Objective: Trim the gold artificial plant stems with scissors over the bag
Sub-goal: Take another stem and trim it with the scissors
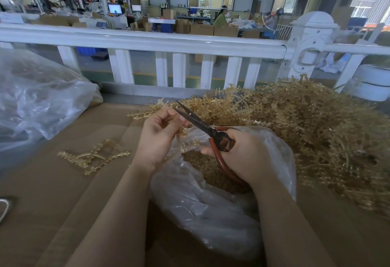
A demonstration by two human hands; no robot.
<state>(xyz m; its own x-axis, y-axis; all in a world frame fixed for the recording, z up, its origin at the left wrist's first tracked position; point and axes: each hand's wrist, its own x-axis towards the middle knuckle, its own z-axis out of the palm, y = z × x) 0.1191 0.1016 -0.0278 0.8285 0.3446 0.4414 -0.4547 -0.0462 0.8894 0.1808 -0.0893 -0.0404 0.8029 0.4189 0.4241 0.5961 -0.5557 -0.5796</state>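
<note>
Left hand pinches a light, springy gold plastic stem near its base; right hand grips red-handled scissors, blades parted, above the clear plastic bag.

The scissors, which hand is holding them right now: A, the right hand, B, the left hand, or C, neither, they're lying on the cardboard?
A: the right hand grips the red handles of the scissors, while the left hand holds a gold stem.
</note>
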